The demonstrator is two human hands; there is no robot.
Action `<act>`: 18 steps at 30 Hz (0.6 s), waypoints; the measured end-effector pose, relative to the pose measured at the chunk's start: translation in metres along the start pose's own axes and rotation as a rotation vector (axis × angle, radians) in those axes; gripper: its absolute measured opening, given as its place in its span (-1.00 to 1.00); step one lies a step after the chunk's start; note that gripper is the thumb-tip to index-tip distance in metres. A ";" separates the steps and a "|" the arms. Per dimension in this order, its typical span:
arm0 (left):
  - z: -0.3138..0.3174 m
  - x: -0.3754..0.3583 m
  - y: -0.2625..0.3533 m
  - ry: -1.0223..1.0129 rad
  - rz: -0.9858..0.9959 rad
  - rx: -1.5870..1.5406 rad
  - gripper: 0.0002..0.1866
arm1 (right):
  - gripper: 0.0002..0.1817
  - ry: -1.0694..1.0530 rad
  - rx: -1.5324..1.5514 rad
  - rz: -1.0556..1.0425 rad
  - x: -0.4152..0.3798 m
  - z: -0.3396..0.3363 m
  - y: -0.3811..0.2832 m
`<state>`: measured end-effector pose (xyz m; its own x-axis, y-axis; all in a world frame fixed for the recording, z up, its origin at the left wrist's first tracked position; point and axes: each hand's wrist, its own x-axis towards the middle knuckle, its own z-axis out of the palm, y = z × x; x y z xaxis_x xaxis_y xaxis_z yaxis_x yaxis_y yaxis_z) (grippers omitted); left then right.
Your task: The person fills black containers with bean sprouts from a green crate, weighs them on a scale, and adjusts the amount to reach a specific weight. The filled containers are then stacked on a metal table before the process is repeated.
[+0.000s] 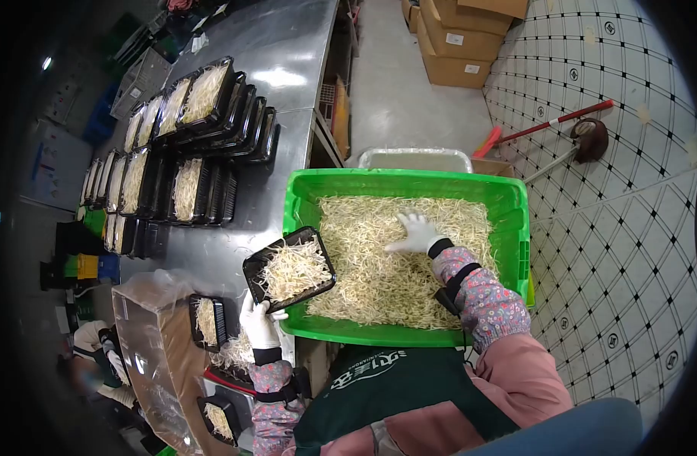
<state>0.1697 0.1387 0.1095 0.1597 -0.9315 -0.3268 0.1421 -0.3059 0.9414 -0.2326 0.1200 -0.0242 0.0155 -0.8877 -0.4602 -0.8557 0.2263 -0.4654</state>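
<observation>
At the green bin's left rim, the left hand grips a black tray by its near edge — that one-sided hold could let it tip, spilling sprouts. Inside the bin, the right hand's fingers spread open over loose sprouts.

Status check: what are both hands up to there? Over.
Left hand holding black tray, pale sprouts inside. Right hand, fingers spread, on loose sprouts in green bin. Nothing seen blocking either hand.

The green apron bears white Chinese characters, apparently with "NONG" beneath.
</observation>
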 end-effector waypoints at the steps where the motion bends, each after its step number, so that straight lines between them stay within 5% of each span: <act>1: 0.001 -0.002 0.000 0.001 -0.004 -0.003 -0.45 | 0.27 -0.055 -0.109 -0.051 -0.005 0.008 -0.012; 3: 0.003 0.000 -0.008 -0.012 -0.022 -0.004 -0.47 | 0.08 0.079 -0.182 -0.104 -0.023 0.026 -0.023; 6: 0.021 -0.003 -0.007 -0.068 -0.025 0.030 -0.45 | -0.36 0.246 0.163 -0.158 -0.024 0.039 -0.002; 9: 0.043 -0.002 -0.012 -0.099 -0.036 0.089 -0.46 | -0.50 0.233 0.201 -0.026 -0.032 0.015 0.005; 11: 0.056 0.001 -0.021 -0.136 -0.028 0.124 -0.46 | -0.57 0.309 0.478 -0.119 -0.019 0.017 0.031; 16: 0.087 0.004 -0.051 -0.262 -0.074 0.115 -0.43 | -0.62 0.243 0.640 -0.146 -0.084 -0.096 -0.024; 18: 0.105 0.000 -0.061 -0.333 -0.095 0.106 -0.43 | -0.64 0.320 0.701 -0.469 -0.097 -0.108 -0.058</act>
<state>0.0583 0.1361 0.0610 -0.1790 -0.9054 -0.3849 0.0364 -0.3970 0.9171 -0.2402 0.1494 0.1296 0.0495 -0.9958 0.0771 -0.2847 -0.0881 -0.9546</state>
